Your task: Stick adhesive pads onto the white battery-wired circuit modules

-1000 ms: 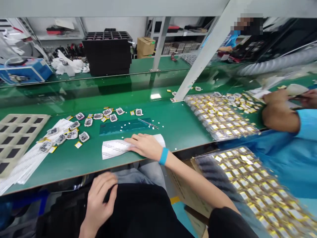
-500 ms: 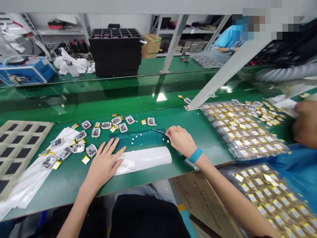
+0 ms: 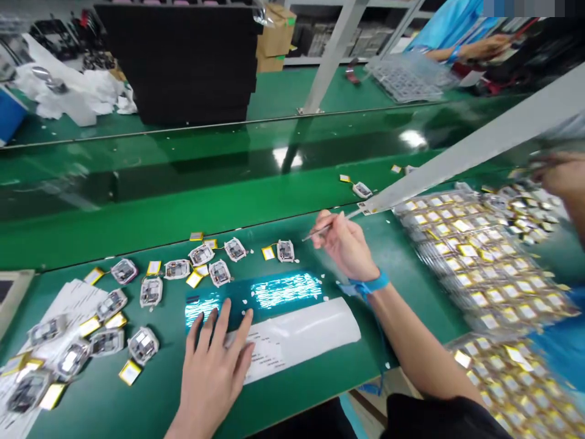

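My left hand (image 3: 214, 360) lies open, fingers spread, its fingertips on a shiny teal strip (image 3: 242, 299) and its thumb side over a white printed sheet (image 3: 315, 323). My right hand (image 3: 342, 244), with a blue wristband, is raised beyond the strip's right end. Its fingers are closed on slim metal tweezers (image 3: 319, 232), whose tip points left toward a small white watch-like housing (image 3: 286, 250) with a yellow-edged battery (image 3: 268, 252) beside it. Tiny white pieces lie along the strip. Several similar housings (image 3: 143, 345) with batteries are scattered to the left, some on printed paper (image 3: 75, 299).
Clear plastic trays (image 3: 457, 256) of yellow-edged batteries stand at the right, near another person's hand (image 3: 564, 180). A slanted grey post (image 3: 457, 158) rises beyond my right hand. Stacked black trays (image 3: 183, 67) stand across the green channel, where a co-worker's arm (image 3: 470, 52) shows.
My right hand has lifted off the strip's right end and moved away from me, still gripping the tweezers. My left hand stays spread at the strip's left part. The view has shifted closer to the bench.
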### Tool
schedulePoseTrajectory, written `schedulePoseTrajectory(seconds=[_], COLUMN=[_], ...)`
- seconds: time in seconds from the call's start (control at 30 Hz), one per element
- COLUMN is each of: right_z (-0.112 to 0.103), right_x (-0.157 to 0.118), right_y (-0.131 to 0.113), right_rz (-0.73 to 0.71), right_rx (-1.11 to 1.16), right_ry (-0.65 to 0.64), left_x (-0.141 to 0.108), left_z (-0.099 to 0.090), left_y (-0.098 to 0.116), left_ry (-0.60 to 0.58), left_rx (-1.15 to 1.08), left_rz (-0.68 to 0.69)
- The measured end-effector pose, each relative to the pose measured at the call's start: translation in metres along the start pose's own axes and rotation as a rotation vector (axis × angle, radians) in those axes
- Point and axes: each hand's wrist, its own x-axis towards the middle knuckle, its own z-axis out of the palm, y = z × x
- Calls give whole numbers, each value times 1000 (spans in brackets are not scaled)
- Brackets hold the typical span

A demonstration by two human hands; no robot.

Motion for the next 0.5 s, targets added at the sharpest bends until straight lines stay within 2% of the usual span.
schedulePoseTrajectory(seconds=[0.17, 0.5], right_z=[-1, 3], right_x=[-9, -7], right_y=[20, 31], right_rz=[-1, -1], right_rx=[5, -86], right_ry=[17, 73], left_x=[-10, -8], left_z=[-7, -10], left_y=[-7, -1], left_ry=[121, 187], left_rx=[25, -73], left_rz=[-236, -216])
